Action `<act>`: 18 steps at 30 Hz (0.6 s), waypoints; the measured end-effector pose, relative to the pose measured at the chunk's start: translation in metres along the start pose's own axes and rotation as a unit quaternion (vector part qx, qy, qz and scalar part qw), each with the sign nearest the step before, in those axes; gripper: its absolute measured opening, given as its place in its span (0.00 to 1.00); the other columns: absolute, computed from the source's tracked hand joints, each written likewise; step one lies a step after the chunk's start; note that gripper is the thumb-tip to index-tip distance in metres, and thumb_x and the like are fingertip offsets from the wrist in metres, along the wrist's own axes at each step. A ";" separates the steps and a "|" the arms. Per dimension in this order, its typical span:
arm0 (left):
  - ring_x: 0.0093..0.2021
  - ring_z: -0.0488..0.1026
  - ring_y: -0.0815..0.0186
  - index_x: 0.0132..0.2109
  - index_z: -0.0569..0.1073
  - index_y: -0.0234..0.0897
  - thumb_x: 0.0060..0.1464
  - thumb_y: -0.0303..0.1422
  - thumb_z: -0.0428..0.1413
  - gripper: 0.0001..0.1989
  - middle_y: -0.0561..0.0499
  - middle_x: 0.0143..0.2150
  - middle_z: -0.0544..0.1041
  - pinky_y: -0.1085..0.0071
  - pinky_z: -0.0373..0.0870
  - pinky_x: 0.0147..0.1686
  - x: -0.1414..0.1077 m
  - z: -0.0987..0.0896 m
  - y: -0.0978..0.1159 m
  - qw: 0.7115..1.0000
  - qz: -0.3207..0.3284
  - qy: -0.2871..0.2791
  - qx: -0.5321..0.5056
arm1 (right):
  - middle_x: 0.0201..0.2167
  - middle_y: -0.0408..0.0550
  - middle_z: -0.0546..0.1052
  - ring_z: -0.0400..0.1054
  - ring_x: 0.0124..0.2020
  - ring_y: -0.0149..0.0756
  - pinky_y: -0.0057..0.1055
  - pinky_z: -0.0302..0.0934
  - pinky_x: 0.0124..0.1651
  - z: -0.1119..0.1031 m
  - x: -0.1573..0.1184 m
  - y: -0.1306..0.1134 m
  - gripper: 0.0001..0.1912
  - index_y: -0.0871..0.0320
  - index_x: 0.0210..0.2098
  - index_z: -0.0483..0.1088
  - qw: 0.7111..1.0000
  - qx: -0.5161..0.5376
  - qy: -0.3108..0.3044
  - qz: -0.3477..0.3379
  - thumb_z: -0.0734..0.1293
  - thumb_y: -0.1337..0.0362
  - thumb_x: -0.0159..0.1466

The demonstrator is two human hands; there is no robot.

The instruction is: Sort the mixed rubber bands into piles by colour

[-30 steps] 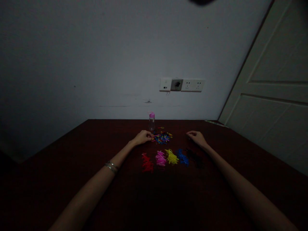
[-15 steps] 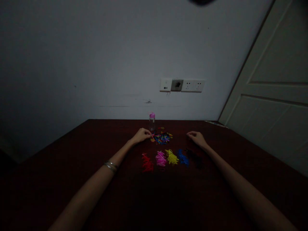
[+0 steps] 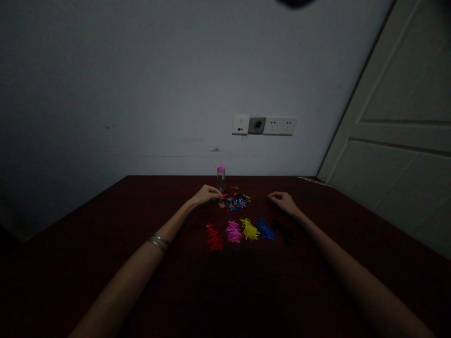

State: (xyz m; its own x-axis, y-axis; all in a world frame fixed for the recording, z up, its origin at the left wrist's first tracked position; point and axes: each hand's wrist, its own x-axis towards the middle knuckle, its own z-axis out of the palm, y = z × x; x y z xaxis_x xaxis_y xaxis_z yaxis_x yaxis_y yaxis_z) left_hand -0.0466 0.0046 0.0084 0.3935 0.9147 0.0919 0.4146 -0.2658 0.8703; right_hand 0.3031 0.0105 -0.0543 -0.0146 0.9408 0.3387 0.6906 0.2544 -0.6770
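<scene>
My left hand (image 3: 207,193) rests at the left edge of a mixed pile of small coloured rubber bands (image 3: 237,202). Thumb and fingers are pinched together, and a red rubber band shows at the fingertips. To the right of that pile, my right hand (image 3: 284,203) lies low over the table with its fingers closed; whatever is between them is too small to tell. Nearer me, sorted bands lie in a row: red (image 3: 214,239), pink (image 3: 234,233), yellow (image 3: 250,230), blue (image 3: 266,230) and a dark heap (image 3: 283,231) below my right hand.
A clear bottle with a pink cap (image 3: 221,177) stands behind the mixed pile. The dark red table (image 3: 169,291) meets a pale wall carrying sockets (image 3: 264,126). A panelled door (image 3: 398,126) is at the right. The light is dim.
The whole view has shifted slightly. My right hand has come a little closer to the mixed pile. My left hand stays at the pile's left edge, still pinched.
</scene>
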 end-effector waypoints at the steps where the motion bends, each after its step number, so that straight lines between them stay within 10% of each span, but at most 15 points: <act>1: 0.17 0.55 0.76 0.32 0.76 0.27 0.40 0.37 0.58 0.15 0.54 0.17 0.66 0.76 0.48 0.18 -0.001 0.001 0.001 1.000 -0.006 -0.006 -0.004 | 0.29 0.50 0.75 0.67 0.30 0.36 0.28 0.59 0.32 0.001 0.000 -0.005 0.15 0.63 0.32 0.73 1.000 0.004 -0.012 -0.010 0.60 0.60 0.52; 18: 0.15 0.52 0.78 0.35 0.72 0.29 0.44 0.38 0.55 0.15 0.57 0.16 0.60 0.78 0.43 0.16 -0.006 0.026 0.017 0.985 -0.027 -0.124 -0.119 | 0.32 0.48 0.73 0.63 0.29 0.30 0.27 0.58 0.32 0.054 -0.031 -0.129 0.18 0.62 0.41 0.70 0.963 0.107 -0.185 -0.167 0.65 0.62 0.52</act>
State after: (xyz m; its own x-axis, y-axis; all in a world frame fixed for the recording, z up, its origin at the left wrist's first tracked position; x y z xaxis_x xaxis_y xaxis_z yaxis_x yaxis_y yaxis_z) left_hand -0.0207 -0.0137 0.0096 0.5764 0.8155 -0.0520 0.2481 -0.1140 0.9620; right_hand 0.1755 -0.0390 -0.0132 -0.4928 0.8043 0.3319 0.4385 0.5591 -0.7037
